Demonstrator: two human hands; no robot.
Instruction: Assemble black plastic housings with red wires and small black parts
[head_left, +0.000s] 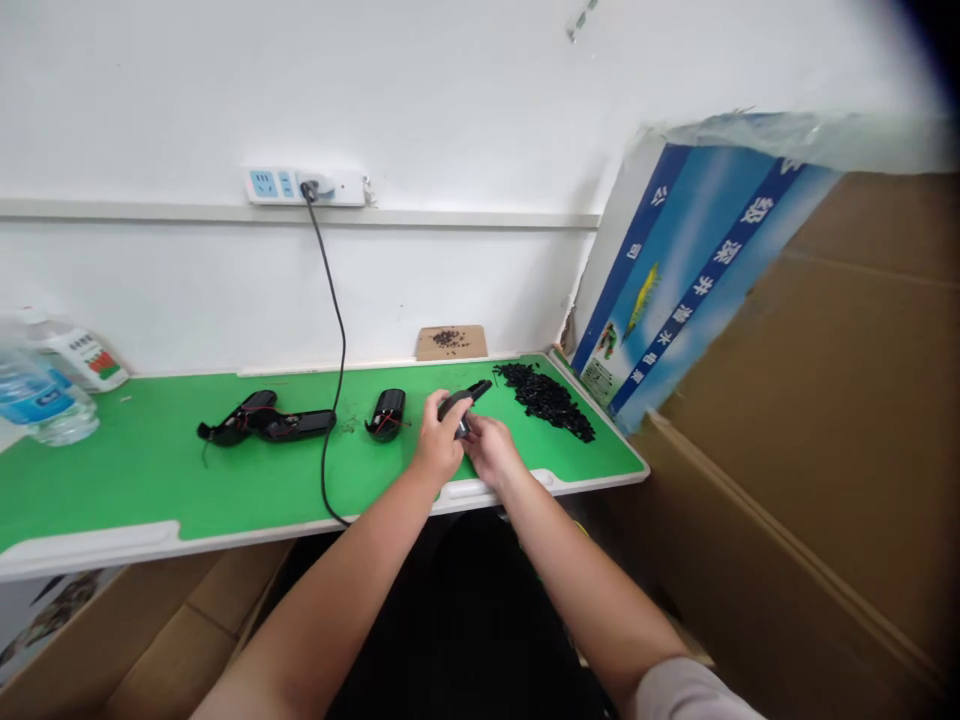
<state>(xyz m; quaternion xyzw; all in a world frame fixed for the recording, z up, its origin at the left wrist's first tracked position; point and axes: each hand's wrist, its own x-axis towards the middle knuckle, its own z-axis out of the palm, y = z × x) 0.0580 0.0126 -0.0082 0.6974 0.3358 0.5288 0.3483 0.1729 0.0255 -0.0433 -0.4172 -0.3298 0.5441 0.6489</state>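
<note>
A black plastic housing with a long narrow part is gripped between my two hands, over the green table near its front edge. My left hand wraps round it from the left and above. On its lower right side, the curled fingers of my right hand press against it; their tips are partly hidden. Left of my hands lies a similar black housing with red wire. Beyond my right hand spreads a pile of small black plastic pieces.
Farther left lie wired black housings. A black cable runs from a power strip across the green table. Small dark bits lie on a cardboard piece. Bottles stand left; a large carton rises right.
</note>
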